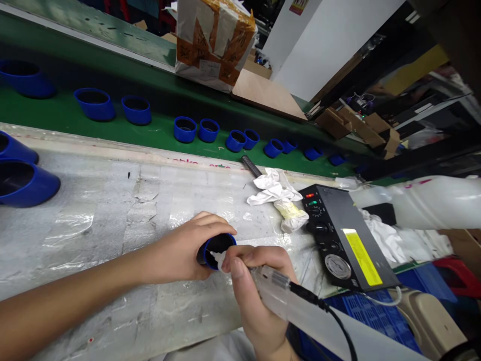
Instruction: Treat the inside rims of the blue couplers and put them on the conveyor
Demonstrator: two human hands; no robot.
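Note:
My left hand (188,248) is wrapped round a blue cup-shaped part with a dark inside (226,238), steadying it on the plastic-covered table (112,260). In my right hand (259,296) is a glue dispensing syringe (276,278), a translucent barrel with a black cable or hose running off it. Its white nozzle points into the opening of the blue part. Whether the tip touches the inner wall I cannot tell. Two more blue parts (30,183) stand at the left edge of the table.
Several blue parts (184,130) line the green conveyor belt (161,135) behind the table. A black dispenser control box (347,240) lies to the right, with crumpled white tissues (276,188) beside it. A white plastic container (436,203) lies at far right; a taped carton (214,45) stands beyond the belt.

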